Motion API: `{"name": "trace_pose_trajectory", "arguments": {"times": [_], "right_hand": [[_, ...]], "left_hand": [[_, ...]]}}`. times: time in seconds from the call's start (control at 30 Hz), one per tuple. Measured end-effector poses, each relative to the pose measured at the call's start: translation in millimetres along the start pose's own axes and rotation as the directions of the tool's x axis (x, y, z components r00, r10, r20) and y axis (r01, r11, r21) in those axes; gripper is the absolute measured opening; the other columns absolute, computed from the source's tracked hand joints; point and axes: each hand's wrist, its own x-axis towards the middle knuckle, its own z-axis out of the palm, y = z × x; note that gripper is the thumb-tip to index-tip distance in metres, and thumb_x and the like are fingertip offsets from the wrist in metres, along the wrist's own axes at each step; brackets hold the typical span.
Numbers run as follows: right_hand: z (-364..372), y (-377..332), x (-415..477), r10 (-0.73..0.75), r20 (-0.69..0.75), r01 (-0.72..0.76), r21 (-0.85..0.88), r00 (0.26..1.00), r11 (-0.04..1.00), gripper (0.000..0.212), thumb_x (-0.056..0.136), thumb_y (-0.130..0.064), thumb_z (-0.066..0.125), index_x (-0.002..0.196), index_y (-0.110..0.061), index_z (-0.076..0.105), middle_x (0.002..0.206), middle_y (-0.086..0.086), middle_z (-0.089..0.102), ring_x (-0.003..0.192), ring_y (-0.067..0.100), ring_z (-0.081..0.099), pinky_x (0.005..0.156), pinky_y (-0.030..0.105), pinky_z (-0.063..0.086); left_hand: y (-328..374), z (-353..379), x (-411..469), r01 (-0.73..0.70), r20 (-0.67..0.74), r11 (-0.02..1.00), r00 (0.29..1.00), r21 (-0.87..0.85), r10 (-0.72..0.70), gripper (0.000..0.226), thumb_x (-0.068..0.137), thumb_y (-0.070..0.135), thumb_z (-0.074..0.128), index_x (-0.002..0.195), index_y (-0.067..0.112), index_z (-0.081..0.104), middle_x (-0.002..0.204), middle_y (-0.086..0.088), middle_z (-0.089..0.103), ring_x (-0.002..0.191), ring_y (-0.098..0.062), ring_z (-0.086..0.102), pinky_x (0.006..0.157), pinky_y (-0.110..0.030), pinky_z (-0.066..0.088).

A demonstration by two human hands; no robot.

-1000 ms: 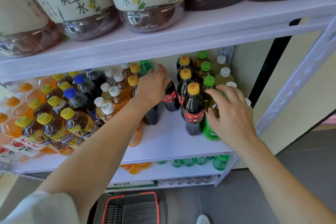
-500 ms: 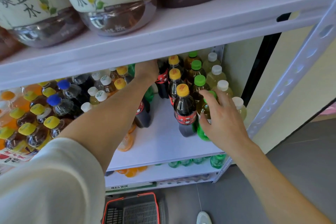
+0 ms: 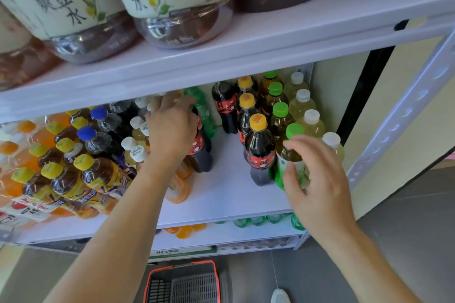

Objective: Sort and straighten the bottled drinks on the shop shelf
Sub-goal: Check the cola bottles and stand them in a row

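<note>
Left hand (image 3: 170,130): reaching onto the middle shelf (image 3: 221,194), its grip wrapping the top of a dark cola bottle (image 3: 200,155) with a red label; the cap is hidden under the palm.
Right hand (image 3: 317,179): hovering at the front right of the shelf, fingers (image 3: 291,174) spread wide around a green-capped tea bottle (image 3: 290,152); I cannot tell whether they are touching it.
Cola row: a yellow-capped cola bottle (image 3: 259,147) is standing upright just left of the tea bottle, with more of the same lining up behind it.
Pale bottles: white-capped bottles (image 3: 310,120) are forming the rightmost row, next to the green-capped row.
Green soda bottle (image 3: 202,108): leaning at the back, just beyond the left hand.
Left side: yellow-capped tea bottles (image 3: 83,174) and blue-capped bottles (image 3: 98,135) are crowding together, tilted.
Upper shelf: large jugs (image 3: 172,0) with pale labels are sitting above.
Floor: a red-rimmed basket (image 3: 182,283) is lying below the shelves.
</note>
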Motion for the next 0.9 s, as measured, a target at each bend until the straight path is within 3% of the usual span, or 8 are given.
{"name": "trace_pose_trajectory", "arguments": {"times": [0.13, 0.27, 0.37, 0.47, 0.6, 0.67, 0.77, 0.9], "right_hand": [[8.2, -18.6, -21.7, -0.004, 0.104, -0.017, 0.202, 0.995, 0.979, 0.024, 0.084, -0.004, 0.056, 0.105, -0.005, 0.067, 0.105, 0.001, 0.065, 0.096, 0.014, 0.061, 0.084, 0.022, 0.049], [31.4, -28.2, -41.0, 0.238, 0.284, -0.344, 0.422, 0.929, 0.838, 0.019, 0.086, -0.004, 0.059, 0.093, -0.018, 0.070, 0.089, -0.012, 0.069, 0.085, 0.012, 0.067, 0.075, 0.022, 0.053], [51.2, -27.0, -50.0, 0.474, 0.508, -0.695, 0.524, 0.719, 0.492, 0.026, 0.090, 0.000, 0.062, 0.095, -0.024, 0.070, 0.098, -0.008, 0.072, 0.097, 0.013, 0.067, 0.082, 0.030, 0.055], [60.9, -18.4, -54.1, 0.579, 0.696, -0.886, 0.451, 0.424, 0.106, 0.021, 0.093, -0.020, 0.060, 0.109, -0.034, 0.065, 0.117, -0.003, 0.063, 0.114, 0.013, 0.058, 0.087, 0.041, 0.053], [56.7, -16.0, -55.0, 0.333, 0.925, -0.916, 0.283, 0.183, -0.283, 0.047, 0.085, -0.054, 0.056, 0.122, -0.026, 0.066, 0.122, 0.011, 0.065, 0.116, 0.037, 0.060, 0.084, 0.057, 0.053], [52.3, -25.0, -55.8, 0.233, 0.947, -0.916, 0.285, 0.223, -0.281, 0.047, 0.086, -0.050, 0.056, 0.119, -0.019, 0.069, 0.116, 0.019, 0.065, 0.109, 0.043, 0.062, 0.074, 0.050, 0.057], [41.7, -43.4, -53.2, 0.237, 0.875, -0.890, 0.450, 0.422, -0.074, 0.027, 0.084, -0.031, 0.064, 0.107, -0.020, 0.073, 0.107, 0.020, 0.066, 0.086, 0.038, 0.069, 0.061, 0.036, 0.058], [23.2, -63.1, -44.9, 0.240, 0.765, -0.798, 0.596, 0.598, 0.089, 0.025, 0.083, -0.033, 0.062, 0.102, -0.020, 0.072, 0.096, 0.018, 0.071, 0.077, 0.035, 0.070, 0.060, 0.032, 0.057]], "left_hand": [[-12.2, 2.4, -13.2, -0.032, 0.316, 0.961, 0.947, 0.275, -0.059, 0.050, 0.094, 0.027, 0.054, 0.141, 0.017, 0.046, 0.132, -0.023, 0.044, 0.110, -0.044, 0.051, 0.087, -0.050, 0.045], [-9.3, -10.8, -28.0, -0.017, 0.295, 0.997, 0.955, 0.081, -0.008, 0.026, 0.092, 0.028, 0.060, 0.108, 0.008, 0.059, 0.101, -0.016, 0.055, 0.080, -0.038, 0.059, 0.060, -0.040, 0.045], [-3.4, -28.9, -47.7, -0.055, 0.247, 0.994, 0.966, -0.098, 0.078, 0.017, 0.092, 0.025, 0.062, 0.093, 0.008, 0.059, 0.090, -0.011, 0.057, 0.073, -0.033, 0.057, 0.060, -0.042, 0.048], [-6.9, -59.4, -58.1, 0.085, 0.066, 0.954, 0.995, -0.289, -0.069, 0.014, 0.089, 0.028, 0.065, 0.080, 0.018, 0.059, 0.074, 0.003, 0.057, 0.062, -0.014, 0.053, 0.054, -0.031, 0.044], [-16.6, -98.9, -71.8, 0.303, 0.058, 0.729, 0.938, -0.614, -0.341, 0.016, 0.087, 0.033, 0.066, 0.076, 0.024, 0.058, 0.057, 0.013, 0.056, 0.049, -0.002, 0.049, 0.046, -0.018, 0.039], [-23.4, -111.3, -78.3, 0.395, 0.135, 0.526, 0.875, -0.753, -0.465, 0.016, 0.084, 0.033, 0.068, 0.073, 0.025, 0.060, 0.053, 0.013, 0.052, 0.049, -0.006, 0.048, 0.047, -0.024, 0.041], [-35.6, -121.2, -88.2, 0.462, 0.261, 0.229, 0.772, -0.857, -0.579, 0.017, 0.084, 0.033, 0.068, 0.071, 0.027, 0.061, 0.055, 0.008, 0.056, 0.051, -0.014, 0.055, 0.050, -0.024, 0.043], [-43.5, -126.4, -101.5, 0.495, 0.368, 0.074, 0.729, -0.865, -0.577, 0.022, 0.097, 0.026, 0.059, 0.078, 0.018, 0.053, 0.049, 0.010, 0.050, 0.038, -0.006, 0.044, 0.034, -0.012, 0.031]]}}
